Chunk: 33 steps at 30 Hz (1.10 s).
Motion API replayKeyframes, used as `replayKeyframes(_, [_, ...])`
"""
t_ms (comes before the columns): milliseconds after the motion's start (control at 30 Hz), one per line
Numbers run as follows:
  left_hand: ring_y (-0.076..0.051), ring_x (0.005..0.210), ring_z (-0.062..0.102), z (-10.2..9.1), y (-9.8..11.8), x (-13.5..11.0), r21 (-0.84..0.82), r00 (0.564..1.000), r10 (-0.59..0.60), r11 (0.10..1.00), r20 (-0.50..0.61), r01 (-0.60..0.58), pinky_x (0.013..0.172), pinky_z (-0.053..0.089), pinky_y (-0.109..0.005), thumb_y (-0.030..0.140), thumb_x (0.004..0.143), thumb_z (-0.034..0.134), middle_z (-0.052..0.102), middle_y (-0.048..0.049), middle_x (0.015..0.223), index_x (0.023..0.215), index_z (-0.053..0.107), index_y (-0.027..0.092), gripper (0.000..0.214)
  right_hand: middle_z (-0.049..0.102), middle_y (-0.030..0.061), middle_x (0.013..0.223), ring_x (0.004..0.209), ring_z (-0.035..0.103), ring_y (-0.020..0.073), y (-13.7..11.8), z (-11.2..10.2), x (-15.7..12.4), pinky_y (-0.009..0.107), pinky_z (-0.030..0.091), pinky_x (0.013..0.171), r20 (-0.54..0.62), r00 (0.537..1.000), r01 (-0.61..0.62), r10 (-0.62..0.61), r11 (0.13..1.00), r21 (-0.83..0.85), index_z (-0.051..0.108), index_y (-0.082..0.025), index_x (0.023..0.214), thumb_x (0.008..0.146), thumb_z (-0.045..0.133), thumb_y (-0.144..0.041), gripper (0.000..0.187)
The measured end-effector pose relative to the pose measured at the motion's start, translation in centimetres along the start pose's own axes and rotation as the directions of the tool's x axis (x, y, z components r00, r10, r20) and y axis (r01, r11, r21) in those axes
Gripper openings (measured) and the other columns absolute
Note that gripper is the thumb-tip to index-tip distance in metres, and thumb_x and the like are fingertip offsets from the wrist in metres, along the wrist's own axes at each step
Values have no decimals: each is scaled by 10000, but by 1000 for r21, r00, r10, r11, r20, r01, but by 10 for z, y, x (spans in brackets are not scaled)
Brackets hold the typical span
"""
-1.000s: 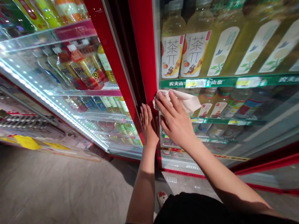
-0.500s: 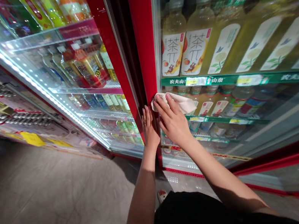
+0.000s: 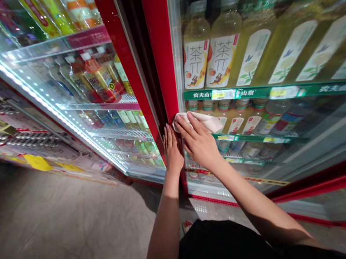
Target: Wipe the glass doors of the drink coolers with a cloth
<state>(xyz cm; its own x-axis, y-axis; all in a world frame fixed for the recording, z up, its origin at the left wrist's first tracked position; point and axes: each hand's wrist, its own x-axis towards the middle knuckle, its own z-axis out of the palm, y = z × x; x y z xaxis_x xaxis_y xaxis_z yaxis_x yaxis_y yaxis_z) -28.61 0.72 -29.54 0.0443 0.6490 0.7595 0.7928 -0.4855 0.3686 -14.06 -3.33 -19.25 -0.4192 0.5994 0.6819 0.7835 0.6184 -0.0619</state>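
Note:
My right hand (image 3: 198,140) presses a white cloth (image 3: 209,122) against the glass door (image 3: 290,138) of the right-hand drinks fridge, close to its red frame (image 3: 160,29). Its fingers lie over the cloth, which sticks out to the right of them. Just left of it, my left hand (image 3: 173,149) rests upright with straight fingers against the red edge by the gap between the two fridges. Nothing shows in that hand. Its palm is turned away from view.
Tea bottles (image 3: 195,54) stand behind the glass on green-edged shelves (image 3: 254,94). A second fridge with lit shelves (image 3: 90,39) is at the left. Beyond it are store racks with a yellow tag (image 3: 37,162). The grey tiled floor (image 3: 65,238) lies below.
My right hand and the cloth have slid slightly down the glass. The left hand stays at the red edge. The view has shifted a little.

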Motion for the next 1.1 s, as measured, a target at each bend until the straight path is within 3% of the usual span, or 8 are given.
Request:
replayKeyframes(167, [-250, 1696, 80, -1, -2, 0, -25, 1000, 16, 1000, 1, -16, 1395, 247, -531, 139, 1126, 334, 91, -87, 1846, 1764, -64, 303, 769, 397, 65, 1770, 1697, 254, 288, 7, 2, -19, 529, 377, 1343, 22, 1000, -13, 14, 999, -51, 307, -175, 1738, 1068, 481, -169, 692])
replayKeyframes(267, [-260, 1694, 105, -1, -4, 0, -4, 1000, 10, 1000, 28, -10, 1392, 257, -540, 160, 1126, 366, 117, -98, 1843, 1767, -47, 292, 773, 356, 52, 1786, 1699, 245, 295, 2, 7, -16, 546, 363, 1347, 27, 999, -43, 44, 998, -40, 259, -207, 1756, 1092, 451, -201, 691])
replayKeyframes(400, [-256, 1685, 162, -1, -6, 1, 49, 1000, 6, 999, 15, -7, 1384, 287, -515, 189, 1130, 396, 170, -112, 1832, 1767, -42, 291, 780, 382, 33, 1774, 1685, 291, 272, -3, 14, -8, 482, 384, 1337, 58, 998, 2, -1, 1000, -18, 280, -221, 1751, 1100, 433, -198, 669])
replayKeyframes(600, [-252, 1688, 145, -7, -4, -4, 119, 999, 19, 993, 43, -24, 1385, 271, -526, 141, 1128, 335, 241, -143, 1813, 1770, -1, 231, 731, 407, 28, 1762, 1667, 337, 268, 4, 11, -19, 482, 397, 1320, 24, 999, -33, 34, 999, -34, 227, -256, 1763, 1116, 418, -215, 676])
replayKeyframes(800, [-254, 1685, 166, -7, -2, -13, 119, 999, -15, 993, 44, 9, 1389, 247, -528, 222, 1148, 349, 274, -139, 1804, 1772, 77, 218, 681, 391, 28, 1769, 1684, 288, 272, 4, 10, -10, 499, 383, 1330, 2, 1000, -28, 28, 999, -38, 261, -243, 1754, 1135, 406, -271, 637])
replayKeyframes(933, [-249, 1688, 128, -11, 2, -14, 94, 998, -35, 995, 49, 30, 1391, 242, -532, 218, 1152, 316, 260, -123, 1811, 1774, 52, 248, 675, 425, 25, 1749, 1670, 328, 251, 11, 11, -23, 466, 404, 1319, 49, 999, 18, -16, 999, -45, 315, -239, 1738, 1124, 416, -232, 622])
replayKeyframes(1100, [-252, 1685, 118, -18, 15, -13, 71, 996, -19, 997, 83, 13, 1389, 241, -539, 214, 1155, 304, 237, -101, 1818, 1773, 23, 285, 683, 435, 32, 1747, 1673, 323, 273, 16, 3, -34, 493, 413, 1311, -1, 997, -77, 77, 994, -84, 358, -229, 1722, 1118, 436, -232, 609])
